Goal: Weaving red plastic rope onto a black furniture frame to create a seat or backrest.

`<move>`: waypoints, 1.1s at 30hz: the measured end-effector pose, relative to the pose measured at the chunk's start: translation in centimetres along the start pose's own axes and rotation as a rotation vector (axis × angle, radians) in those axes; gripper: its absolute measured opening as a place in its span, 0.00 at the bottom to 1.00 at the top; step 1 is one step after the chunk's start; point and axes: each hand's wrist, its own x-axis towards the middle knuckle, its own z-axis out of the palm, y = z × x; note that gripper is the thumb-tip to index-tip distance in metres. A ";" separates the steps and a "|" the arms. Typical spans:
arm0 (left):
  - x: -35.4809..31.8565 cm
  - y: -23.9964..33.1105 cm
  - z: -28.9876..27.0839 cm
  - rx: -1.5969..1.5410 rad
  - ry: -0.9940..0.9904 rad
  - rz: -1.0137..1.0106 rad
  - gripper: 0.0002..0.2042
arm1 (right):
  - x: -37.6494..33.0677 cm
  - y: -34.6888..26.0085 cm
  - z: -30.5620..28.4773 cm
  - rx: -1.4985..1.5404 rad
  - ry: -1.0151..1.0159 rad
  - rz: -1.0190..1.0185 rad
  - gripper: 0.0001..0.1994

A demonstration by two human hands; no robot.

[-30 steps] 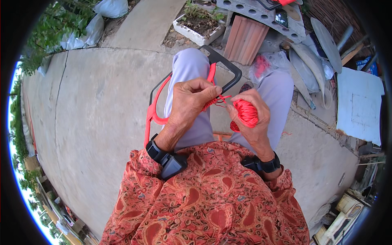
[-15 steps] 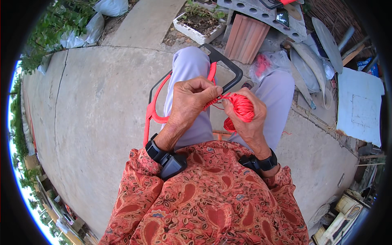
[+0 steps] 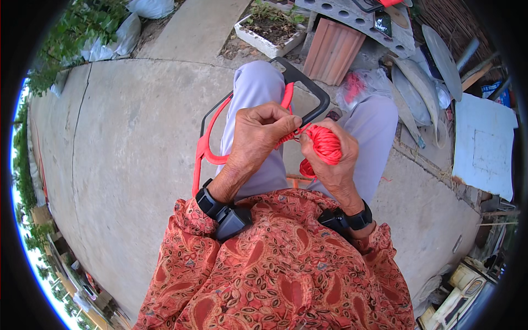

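A black tubular frame lies across my left knee, parts of it covered in red cord. My left hand is closed, its thumb and forefinger pinching the red cord on the frame's near bar, where close coils show beneath the fingertips. Just to the right, my right hand wraps round an oval bundle of red cord. A short strand runs between this bundle and the coils. Under the right hand, more red cord shows between my thighs. The fingers' undersides are hidden.
Beyond my knees stand a white planter box and a ridged terracotta tile. A clear plastic bag with red stuff inside lies by my right knee. Scrap boards and a pale blue panel line the right side. Concrete floor surrounds me.
Almost nothing differs. My right thumb and the bundle have shifted very slightly beside the left fingertips; both hands keep their hold. The whole view has moved a touch.
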 end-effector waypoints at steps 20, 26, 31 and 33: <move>0.1 0.7 -0.8 -0.090 0.115 -0.011 0.07 | -2.5 -0.5 -1.5 0.116 -0.178 0.300 0.06; 0.1 0.8 -1.3 -0.195 0.071 -0.031 0.08 | -2.4 0.2 -2.2 0.035 -0.145 0.236 0.07; -0.1 1.0 -1.5 -0.148 -0.002 -0.069 0.05 | -1.4 0.7 -2.4 0.708 -0.081 0.336 0.07; -0.2 1.0 -1.6 -0.100 -0.026 -0.061 0.04 | -0.8 0.3 -2.2 0.801 -0.073 0.391 0.07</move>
